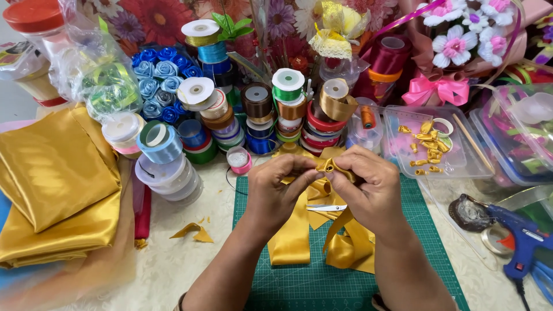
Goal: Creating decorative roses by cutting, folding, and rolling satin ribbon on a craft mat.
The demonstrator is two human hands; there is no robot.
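Ribbon [328, 166], gold and shiny, sits pinched between your left hand [275, 193] and right hand [368, 190], above the green mat [322, 282]. You look to be rolling its end into a small bud (scissors [325, 208] lie underneath). Next, keep the fold tight.

You are pinching glossy gold satin ribbon [329, 167] over a matt green rubbery mat [322, 285]; shiny folded gold cloth [52, 173] is lying nearby.

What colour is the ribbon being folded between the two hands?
Gold satin ribbon, pinched by the left hand and right hand; head view.
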